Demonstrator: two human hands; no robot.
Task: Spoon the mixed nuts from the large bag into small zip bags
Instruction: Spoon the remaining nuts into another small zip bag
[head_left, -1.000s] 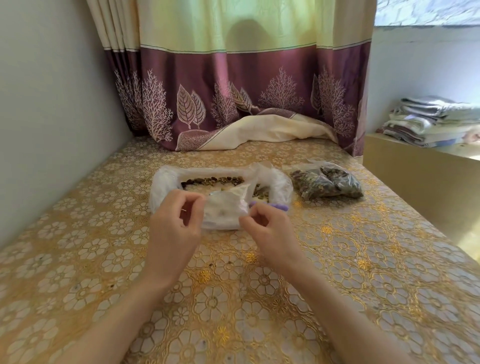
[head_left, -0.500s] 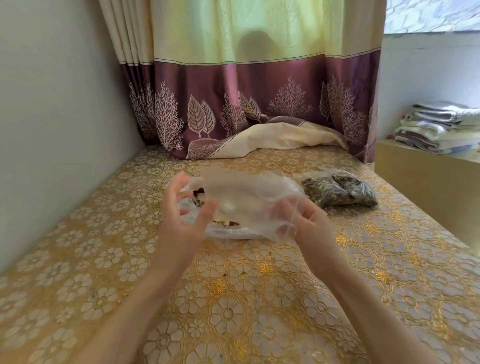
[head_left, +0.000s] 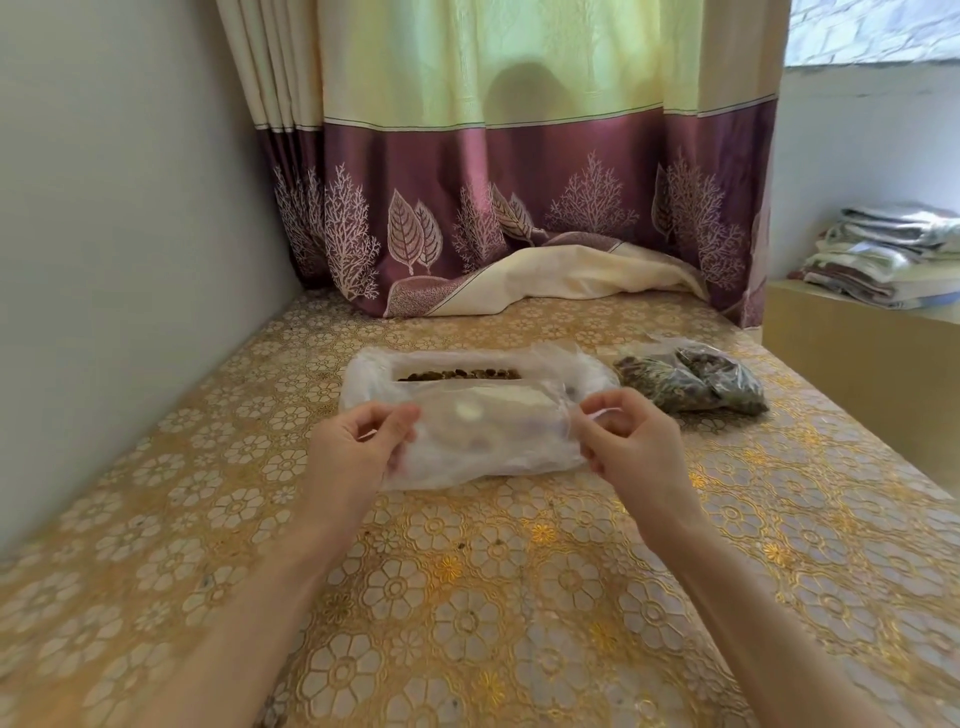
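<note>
Our left hand (head_left: 358, 447) and right hand (head_left: 631, 441) pinched an empty small zip bag (head_left: 483, 441); filled bags (head_left: 696, 387) lay far right, large bag (head_left: 467, 371) still held nuts.

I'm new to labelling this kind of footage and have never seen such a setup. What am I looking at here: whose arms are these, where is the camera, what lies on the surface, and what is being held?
There is no machine here. A person wears a wide-angle camera on the head, looking forward and down, so the two bare arms reaching in from the bottom are their own.

The left hand and the right hand each pinch one end of a small clear zip bag and hold it stretched between them. It looks empty, though the plastic is hazy.

Behind it, on the gold flowered tablecloth, lies the large open bag of mixed nuts; the nuts show as a dark strip in its mouth. To the right lie filled bags of nuts. A curtain hangs at the back, and folded cloths sit on a cabinet at far right. No spoon shows.
</note>
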